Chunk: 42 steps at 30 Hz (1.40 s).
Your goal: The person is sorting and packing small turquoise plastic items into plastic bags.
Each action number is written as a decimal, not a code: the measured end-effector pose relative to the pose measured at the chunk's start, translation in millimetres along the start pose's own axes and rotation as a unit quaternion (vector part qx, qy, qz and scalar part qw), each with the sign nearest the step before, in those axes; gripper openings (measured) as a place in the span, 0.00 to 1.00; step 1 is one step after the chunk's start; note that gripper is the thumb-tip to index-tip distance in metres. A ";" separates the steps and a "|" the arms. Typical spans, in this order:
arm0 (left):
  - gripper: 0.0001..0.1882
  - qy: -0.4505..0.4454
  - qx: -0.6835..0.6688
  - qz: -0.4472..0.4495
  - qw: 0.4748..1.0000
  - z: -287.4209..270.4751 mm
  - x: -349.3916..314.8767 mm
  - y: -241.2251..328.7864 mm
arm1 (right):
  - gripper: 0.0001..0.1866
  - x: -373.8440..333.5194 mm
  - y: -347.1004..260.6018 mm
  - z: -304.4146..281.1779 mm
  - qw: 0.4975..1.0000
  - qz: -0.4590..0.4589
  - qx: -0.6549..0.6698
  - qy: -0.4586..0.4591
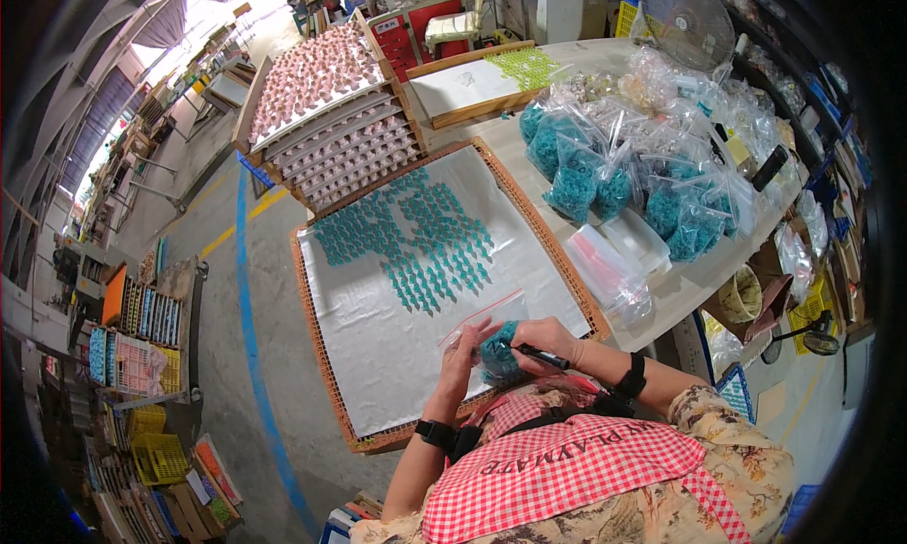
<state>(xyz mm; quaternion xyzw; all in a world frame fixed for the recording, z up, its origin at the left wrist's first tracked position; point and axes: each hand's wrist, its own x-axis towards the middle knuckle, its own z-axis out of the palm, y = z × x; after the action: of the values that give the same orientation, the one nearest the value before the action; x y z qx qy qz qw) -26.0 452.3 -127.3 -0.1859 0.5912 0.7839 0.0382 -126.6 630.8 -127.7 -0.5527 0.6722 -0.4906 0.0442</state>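
Touching: teal-filled bag (pixel 499 357), between my hands
Left hand (pixel 460 353): bag at 3 o'clock, can't tell if fingers pinch
Right hand (pixel 550 338): clamped on black pen-shaped tool (pixel 542 357), bag at 9 o'clock

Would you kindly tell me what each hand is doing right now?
Left hand: at the bag of teal pieces; grip unclear.
Right hand: closed around a black pen-like tool.

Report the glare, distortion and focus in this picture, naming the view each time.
Head view: the upper left washes out to white; head view: the blue floor line bows and the rim falls to black; head view: plastic bags show glints, while the rows of teal pieces remain distinct.
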 end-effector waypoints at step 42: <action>0.32 -0.013 0.039 0.013 0.999 -3.3 -0.7 -3.0 | 0.11 10.2 -14.1 3.3 0.987 -0.132 -0.089 -0.022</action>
<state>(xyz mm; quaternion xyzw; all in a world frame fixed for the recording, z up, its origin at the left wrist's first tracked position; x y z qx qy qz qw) -23.8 450.2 -130.6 -0.1661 0.6230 0.7632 0.0427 -118.7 622.1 -114.4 -0.6485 0.6334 -0.4185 -0.0553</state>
